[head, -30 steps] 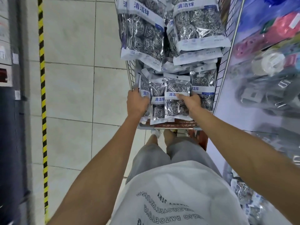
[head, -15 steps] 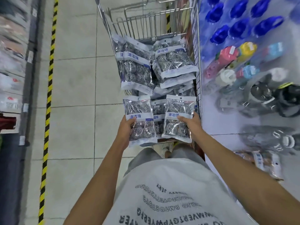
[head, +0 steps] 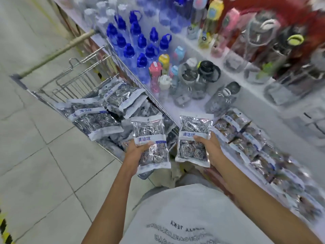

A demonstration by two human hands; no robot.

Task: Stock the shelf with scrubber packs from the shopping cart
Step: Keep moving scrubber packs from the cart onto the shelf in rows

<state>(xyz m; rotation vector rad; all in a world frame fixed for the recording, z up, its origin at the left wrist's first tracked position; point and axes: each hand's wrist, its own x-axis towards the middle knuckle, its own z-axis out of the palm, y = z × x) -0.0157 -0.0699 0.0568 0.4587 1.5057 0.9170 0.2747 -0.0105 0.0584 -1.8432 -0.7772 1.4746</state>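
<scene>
My left hand (head: 136, 151) grips one scrubber pack (head: 150, 143), a clear bag of steel-wool balls with a blue-lettered white band. My right hand (head: 210, 148) grips a second scrubber pack (head: 193, 140) beside it. Both packs are held upright in front of me, near the cart's closest corner. The wire shopping cart (head: 73, 81) stands to the left and holds several more packs (head: 98, 118). A row of packs (head: 246, 138) lies on the white shelf (head: 193, 106) to the right of my right hand.
Blue-capped bottles (head: 139, 46), coloured drink bottles (head: 163, 67) and clear jars (head: 202, 80) crowd the shelf behind the packs. A higher shelf tier at the right carries more bottles (head: 263, 36). Tiled floor (head: 44, 155) lies to the left, with a yellow-black stripe (head: 3, 231) at the bottom left.
Both hands took a pack each out of the cart and lifted them. My view has swung right, from the cart toward the shelf; the packs now sit nearer the shelf's row.
</scene>
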